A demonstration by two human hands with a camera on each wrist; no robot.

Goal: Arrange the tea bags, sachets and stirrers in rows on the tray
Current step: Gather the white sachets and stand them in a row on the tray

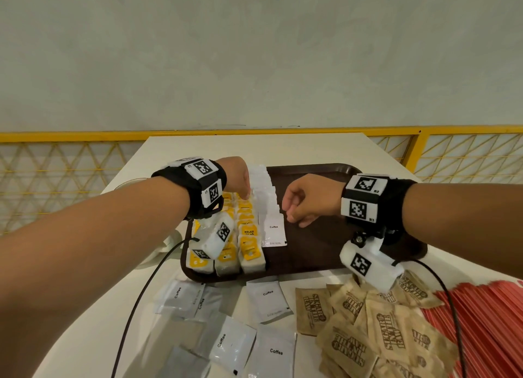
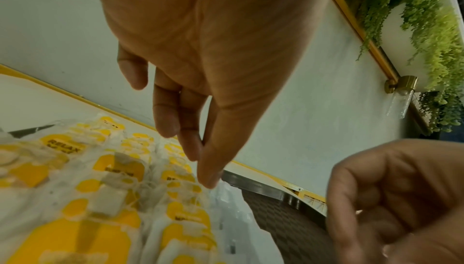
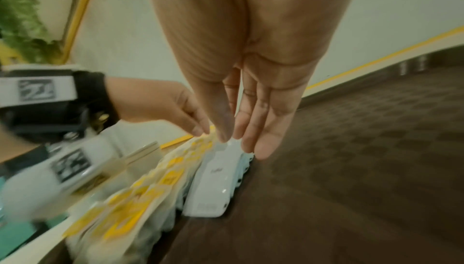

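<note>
A dark brown tray point(image 1: 325, 236) holds rows of yellow tea bags point(image 1: 249, 244) at its left and, beside them, a row of white coffee sachets point(image 1: 268, 205) standing on edge. My left hand point(image 1: 244, 192) points down, its thumb and forefinger together, the tips touching the sachet row point(image 2: 233, 218) next to the tea bags point(image 2: 113, 169). My right hand point(image 1: 291, 213) hovers at the right side of that row. In the right wrist view its fingertips point(image 3: 258, 149) lie fairly straight against the sachet tops point(image 3: 216, 185). I see nothing held in either hand.
Loose coffee sachets point(image 1: 268, 301), brown sugar sachets point(image 1: 382, 329) and red stirrers point(image 1: 486, 321) lie on the white table in front of the tray. Black cables point(image 1: 135, 307) trail from both wrists. The tray's right half point(image 3: 351, 169) is bare. A yellow railing point(image 1: 85, 136) runs behind the table.
</note>
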